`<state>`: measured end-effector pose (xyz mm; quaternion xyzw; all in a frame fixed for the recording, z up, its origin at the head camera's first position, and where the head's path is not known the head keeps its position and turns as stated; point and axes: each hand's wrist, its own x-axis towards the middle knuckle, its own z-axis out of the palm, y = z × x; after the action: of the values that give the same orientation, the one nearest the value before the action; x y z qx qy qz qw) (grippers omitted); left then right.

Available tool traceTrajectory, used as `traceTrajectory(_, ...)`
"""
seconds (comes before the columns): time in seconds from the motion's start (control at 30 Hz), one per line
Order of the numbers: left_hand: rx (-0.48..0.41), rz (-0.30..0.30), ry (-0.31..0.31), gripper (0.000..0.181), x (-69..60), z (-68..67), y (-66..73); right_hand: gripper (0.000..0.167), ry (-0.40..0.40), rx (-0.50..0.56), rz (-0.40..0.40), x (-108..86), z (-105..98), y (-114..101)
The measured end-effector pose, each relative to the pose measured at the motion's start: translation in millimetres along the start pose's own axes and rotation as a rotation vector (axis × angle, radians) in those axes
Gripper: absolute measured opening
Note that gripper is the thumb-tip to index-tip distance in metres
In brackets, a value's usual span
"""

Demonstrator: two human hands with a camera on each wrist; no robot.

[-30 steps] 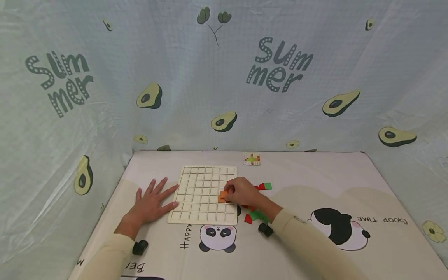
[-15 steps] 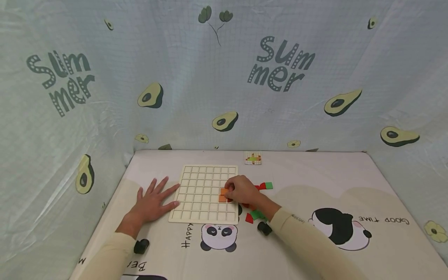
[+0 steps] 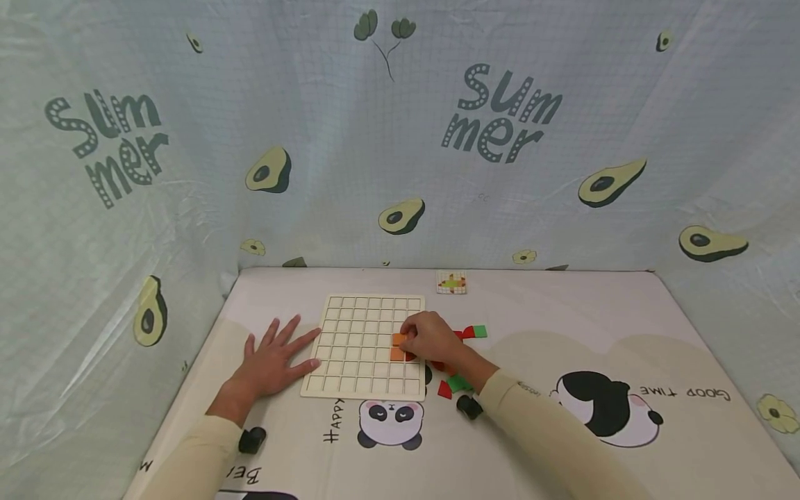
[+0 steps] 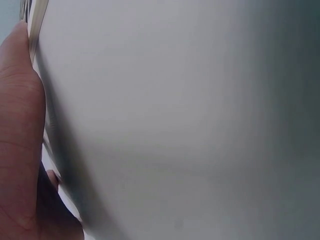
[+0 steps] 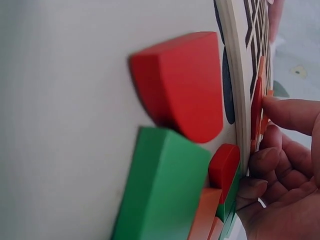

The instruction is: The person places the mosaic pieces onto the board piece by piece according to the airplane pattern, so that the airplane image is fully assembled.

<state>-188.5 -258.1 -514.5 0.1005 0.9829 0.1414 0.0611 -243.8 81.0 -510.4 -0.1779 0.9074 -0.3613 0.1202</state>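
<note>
A pale wooden grid board (image 3: pixel 356 340) lies on the table. My left hand (image 3: pixel 271 364) rests flat to its left with fingers spread, thumb and index tips at the board's left edge; the left wrist view shows only part of that hand (image 4: pixel 20 130). Over the board's right side, my right hand (image 3: pixel 431 338) has curled fingers and pinches an orange tile (image 3: pixel 398 339), partly hidden by the fingertips. Just below it, another orange tile (image 3: pixel 396 354) sits in a cell, with a red piece (image 3: pixel 410 356) beside it. The right wrist view shows the thumb against these pieces.
Right of the board lie loose red (image 3: pixel 444 389) and green pieces (image 3: pixel 459 382), some under my right wrist. Farther back are a red piece (image 3: pixel 468 332) and a green square (image 3: pixel 480 331). A small pattern card (image 3: pixel 451 282) lies behind the board.
The orange tile at my right fingertips has shifted slightly away from me and now lies straighter above the other orange tile. My left hand stays in place.
</note>
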Motion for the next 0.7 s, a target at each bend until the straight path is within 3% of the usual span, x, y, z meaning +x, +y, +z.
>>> traceTrajectory(0.5,0.004,0.002,0.003,0.071,0.0,4.7,-3.9,0.018,0.020,0.001,0.015,-1.4,2.7,-2.6)
traceTrajectory(0.7,0.010,-0.004,-0.003,0.071,-1.2,0.8,-1.2,0.018,0.022,0.015,0.004,-0.2,3.2,-2.0)
